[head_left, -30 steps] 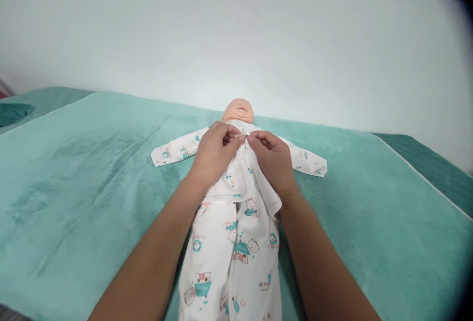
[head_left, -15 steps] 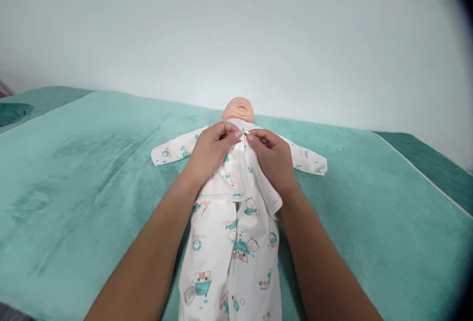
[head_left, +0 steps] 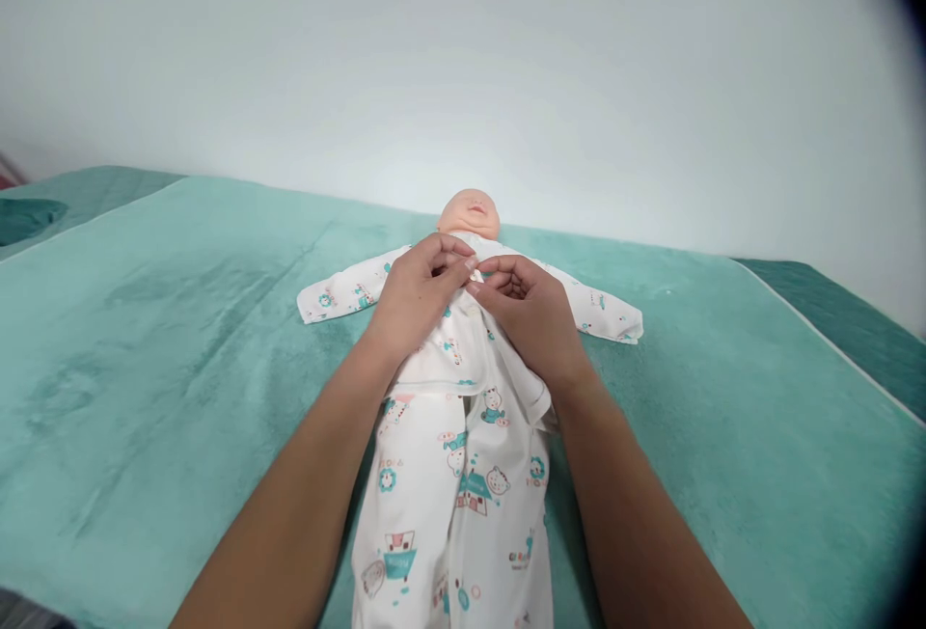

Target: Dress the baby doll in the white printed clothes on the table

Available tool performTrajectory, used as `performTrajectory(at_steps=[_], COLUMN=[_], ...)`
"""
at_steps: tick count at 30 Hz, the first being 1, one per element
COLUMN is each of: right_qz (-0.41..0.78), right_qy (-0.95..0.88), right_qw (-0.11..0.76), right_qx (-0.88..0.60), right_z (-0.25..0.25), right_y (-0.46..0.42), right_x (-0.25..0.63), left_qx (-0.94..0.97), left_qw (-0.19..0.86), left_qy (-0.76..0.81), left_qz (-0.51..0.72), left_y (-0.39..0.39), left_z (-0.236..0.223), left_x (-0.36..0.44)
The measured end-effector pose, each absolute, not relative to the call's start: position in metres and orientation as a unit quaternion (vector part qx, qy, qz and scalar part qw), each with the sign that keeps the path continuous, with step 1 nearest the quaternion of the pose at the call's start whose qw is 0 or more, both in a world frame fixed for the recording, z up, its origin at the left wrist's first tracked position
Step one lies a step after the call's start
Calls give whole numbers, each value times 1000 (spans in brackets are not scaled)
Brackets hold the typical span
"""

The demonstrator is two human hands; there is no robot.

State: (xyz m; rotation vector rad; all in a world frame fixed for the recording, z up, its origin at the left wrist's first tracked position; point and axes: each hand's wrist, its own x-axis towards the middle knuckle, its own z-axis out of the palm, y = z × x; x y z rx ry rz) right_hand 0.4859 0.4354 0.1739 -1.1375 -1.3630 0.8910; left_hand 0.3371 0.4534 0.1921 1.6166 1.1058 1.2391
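Observation:
A baby doll (head_left: pixel 469 214) lies on its back, head away from me, dressed in a white printed shirt (head_left: pixel 438 364) and matching trousers (head_left: pixel 412 504). Its sleeved arms spread out to both sides. At the upper chest, my left hand (head_left: pixel 423 287) pinches the edge of the shirt front between thumb and fingers. Close beside it, my right hand (head_left: pixel 531 306) pinches the shirt's other front edge, the fingertips of both hands nearly meeting. Whatever fastening lies between the fingertips is too small and covered to make out. Lower down, the shirt front hangs apart over the trousers.
A green plush blanket (head_left: pixel 180 340) covers the surface under the doll, with some creases at left. Darker green bedding (head_left: pixel 817 311) shows at the right edge and far left. Behind the doll's head rises a white wall (head_left: pixel 463 69).
My right thumb has slid slightly down and left along the shirt's edge, and the right fingertips have come nearer the left ones. My left hand has barely moved.

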Motion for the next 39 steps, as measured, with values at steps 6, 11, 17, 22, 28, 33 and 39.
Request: performTrajectory(at_steps=[6,11,17,22,28,33,39], right_qz=[291,322,322,334,389,373,373], right_qy=[-627,-631,-644,-646,-620,-643,-688], right_qw=[510,502,492,500,516,450,347], right_qx=[-511,-496,-490,-470,-445,-495,-517], right_z=[176,175,174,174,177,188,199], right_y=[431,430,429,428,427,417,406], right_x=[483,485,485,485,488,503,517], left_qx=[643,610,567,581,663,689,743], left_qw=[397,455,513,483,359,289,329], left_qy=[446,429,413,423,448,478,450], left_qz=[480,486,495,500,481,462,371], left_y=[452,452,453,453,452,451,444], left_z=[192,195,197,194,195,197,206], left_x=[338,335,330,331,335,334,320])
